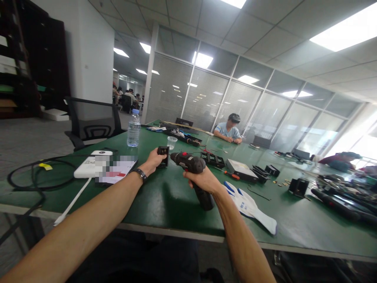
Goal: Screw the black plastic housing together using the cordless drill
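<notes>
I'm clamping right hand [203,180] round black pistol-shaped drill [188,162] with red top patch, chuck [176,158] pointing left above grip; left hand [153,160]: I'm pinching small black boxy part [163,160] beside chuck.

Out front came the left forearm [88,220], slanting in long and bare from the lower left, and the left hand [153,160] was closed, thumb [161,157] pointing right! Across from it, the right forearm [241,232] leaned inward from the lower right, the right hand [203,180] curled in a full grip, fingers [188,177] leftmost. The hands sat near each other, clearly apart!
</notes>
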